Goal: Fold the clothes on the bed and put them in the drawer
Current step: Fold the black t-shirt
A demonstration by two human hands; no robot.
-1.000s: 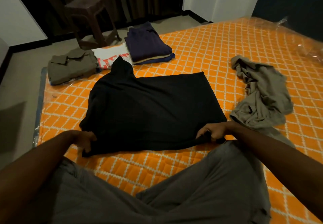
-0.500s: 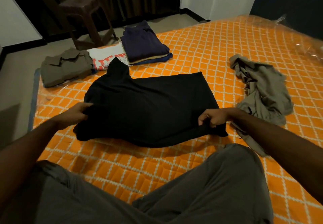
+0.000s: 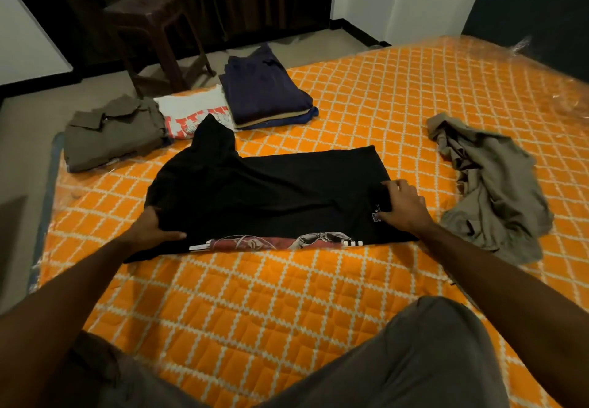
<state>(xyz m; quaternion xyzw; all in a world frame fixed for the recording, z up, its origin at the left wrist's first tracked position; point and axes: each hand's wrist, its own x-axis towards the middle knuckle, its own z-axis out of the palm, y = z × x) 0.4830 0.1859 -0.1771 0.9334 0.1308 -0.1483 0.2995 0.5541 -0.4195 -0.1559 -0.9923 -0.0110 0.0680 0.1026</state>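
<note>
A black T-shirt [image 3: 271, 194] lies spread on the orange quilted bed [image 3: 366, 95], its near edge folded over so a strip of red and white print shows along the fold. My left hand [image 3: 153, 227] grips the folded layer at the shirt's left end, thumb on top. At the right end, my right hand [image 3: 403, 205] holds the folded edge, fingers curled round the cloth. A crumpled grey-olive garment [image 3: 490, 184] lies unfolded to the right of the shirt.
Folded clothes sit at the bed's far left: an olive shirt [image 3: 111, 133], a white printed shirt [image 3: 194, 111] and a navy stack [image 3: 264, 92]. A brown plastic stool [image 3: 149, 31] stands on the floor beyond. My grey-trousered knees [image 3: 414, 360] rest on the near bed.
Both hands have carried the shirt's near edge away from me and laid it over the body, exposing the printed side along the fold. The hands now sit farther up the bed.
</note>
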